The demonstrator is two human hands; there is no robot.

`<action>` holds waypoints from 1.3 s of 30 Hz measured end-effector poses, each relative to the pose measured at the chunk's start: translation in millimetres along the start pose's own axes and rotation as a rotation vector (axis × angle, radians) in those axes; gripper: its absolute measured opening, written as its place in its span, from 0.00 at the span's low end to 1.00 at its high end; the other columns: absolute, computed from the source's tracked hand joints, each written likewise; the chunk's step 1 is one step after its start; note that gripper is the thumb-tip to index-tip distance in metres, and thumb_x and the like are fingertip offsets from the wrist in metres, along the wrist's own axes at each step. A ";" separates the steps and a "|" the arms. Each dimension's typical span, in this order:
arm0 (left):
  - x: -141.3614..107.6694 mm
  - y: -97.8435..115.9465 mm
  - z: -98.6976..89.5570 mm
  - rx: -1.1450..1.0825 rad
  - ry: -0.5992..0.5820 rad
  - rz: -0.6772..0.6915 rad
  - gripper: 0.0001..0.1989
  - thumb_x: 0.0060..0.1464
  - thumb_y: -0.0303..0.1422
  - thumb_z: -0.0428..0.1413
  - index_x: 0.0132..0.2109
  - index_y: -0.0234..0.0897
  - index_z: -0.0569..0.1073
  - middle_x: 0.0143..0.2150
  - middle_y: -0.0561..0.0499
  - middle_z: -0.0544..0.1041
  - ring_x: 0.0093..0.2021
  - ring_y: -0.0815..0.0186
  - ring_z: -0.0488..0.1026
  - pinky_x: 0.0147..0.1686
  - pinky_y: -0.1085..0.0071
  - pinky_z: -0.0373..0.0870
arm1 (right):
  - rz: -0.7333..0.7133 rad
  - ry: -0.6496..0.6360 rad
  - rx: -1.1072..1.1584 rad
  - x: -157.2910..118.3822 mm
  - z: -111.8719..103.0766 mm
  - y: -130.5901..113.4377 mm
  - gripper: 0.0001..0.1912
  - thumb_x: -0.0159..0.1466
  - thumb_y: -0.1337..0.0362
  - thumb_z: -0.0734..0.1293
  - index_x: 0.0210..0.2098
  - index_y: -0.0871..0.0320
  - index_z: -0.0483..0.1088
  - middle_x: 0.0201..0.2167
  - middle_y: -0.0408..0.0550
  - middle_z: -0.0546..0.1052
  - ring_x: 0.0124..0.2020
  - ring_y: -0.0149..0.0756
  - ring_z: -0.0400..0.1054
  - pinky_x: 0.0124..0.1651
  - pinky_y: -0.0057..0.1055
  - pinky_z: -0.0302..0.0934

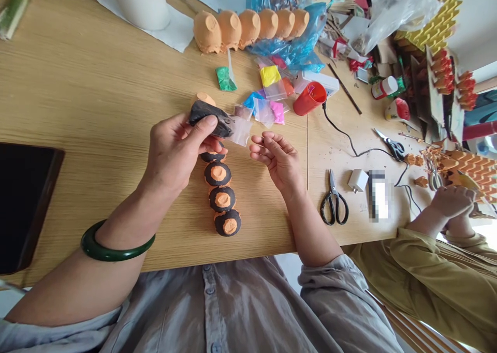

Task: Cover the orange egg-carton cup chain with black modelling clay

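Observation:
My left hand (pixel 174 148) grips a small clear bag of black clay (pixel 209 117), its thumb pressed on top. The bag's transparent end (pixel 240 129) points right, toward my right hand (pixel 277 159). That hand is apart from the bag, with loosely curled fingers and nothing visible in them. Below the bag runs a row of egg-carton cups, orange with black rings around their tops; one ringed cup (pixel 218 174) shows plainly. My left hand and the bag partly hide the far end of the row, where an orange cup top (pixel 202 99) shows.
Behind stand a row of orange cups (pixel 249 27), bagged green clay (pixel 225 78) and yellow clay (pixel 270 75), and a red cup (pixel 309 98). Scissors (pixel 334 200) and a charger (pixel 357 180) lie right. A dark tablet (pixel 29 208) lies left. Another person's hands (pixel 452 203) are at far right.

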State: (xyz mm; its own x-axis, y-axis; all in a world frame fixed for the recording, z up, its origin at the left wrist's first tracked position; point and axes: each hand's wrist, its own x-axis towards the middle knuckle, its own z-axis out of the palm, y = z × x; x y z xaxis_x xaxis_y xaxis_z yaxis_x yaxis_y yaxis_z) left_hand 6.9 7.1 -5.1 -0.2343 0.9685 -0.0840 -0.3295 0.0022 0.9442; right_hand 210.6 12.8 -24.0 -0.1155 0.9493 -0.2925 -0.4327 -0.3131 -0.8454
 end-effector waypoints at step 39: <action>-10.7 -1.0 1.2 0.221 -0.298 0.052 0.18 0.52 0.49 0.75 0.38 0.41 0.82 0.35 0.48 0.86 0.31 0.60 0.84 0.33 0.69 0.83 | -0.060 -0.084 -0.193 -10.3 15.2 -5.3 0.31 0.52 0.38 0.85 0.24 0.55 0.70 0.17 0.32 0.59 0.19 0.22 0.49 0.20 0.22 0.52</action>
State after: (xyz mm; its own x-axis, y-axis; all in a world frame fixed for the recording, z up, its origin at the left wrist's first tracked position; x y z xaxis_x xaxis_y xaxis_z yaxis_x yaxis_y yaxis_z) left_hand 10.8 -2.9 -4.8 0.0414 0.9986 0.0315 -0.1113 -0.0267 0.9934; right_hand 200.6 5.2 -9.7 -0.1720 0.9628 -0.2082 -0.2631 -0.2486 -0.9322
